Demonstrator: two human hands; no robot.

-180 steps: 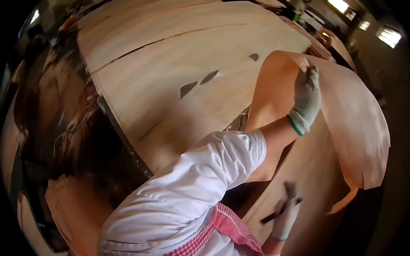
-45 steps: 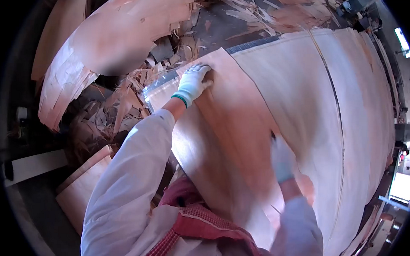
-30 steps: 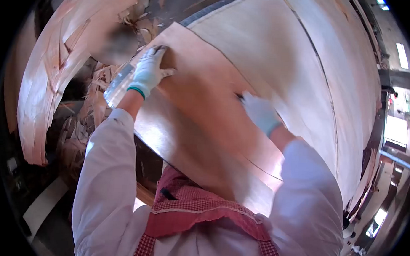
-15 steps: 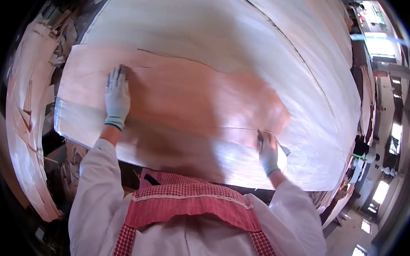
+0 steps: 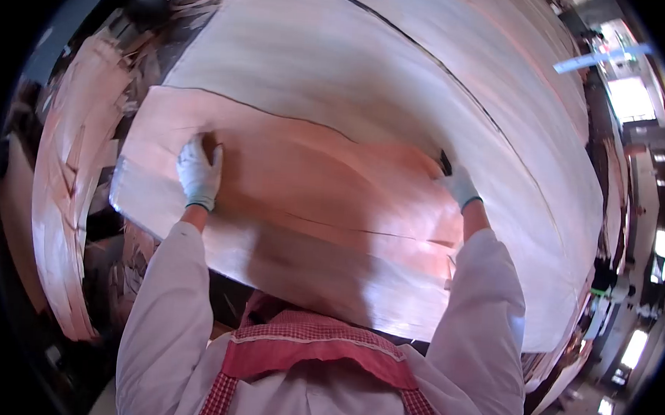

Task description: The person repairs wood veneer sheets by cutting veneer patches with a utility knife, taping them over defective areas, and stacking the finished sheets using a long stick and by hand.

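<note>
A reddish wood veneer sheet (image 5: pixel 312 169) with a wavy far edge lies over a broad, paler veneer sheet (image 5: pixel 295 50). Toward its left end is my left hand (image 5: pixel 199 173), in a white glove, with the thumb spread from bent fingers and touching the surface. My right hand (image 5: pixel 461 185), also gloved, is closed at the reddish sheet's far right corner. A small dark tool (image 5: pixel 445 162) sticks out past its fingers; its exact kind is unclear. A dark split line runs along the near side of the reddish sheet.
Torn veneer strips (image 5: pixel 74 174) are heaped on the left, beyond the pale sheet's edge. A long dark gap (image 5: pixel 428 52) curves across the pale veneer at the back. Bright windows (image 5: pixel 632 98) and a room floor lie to the right.
My right hand has moved from the reddish sheet's near right edge to its far right corner. My left hand has gone from lying flat to bent fingers. The view has shifted.
</note>
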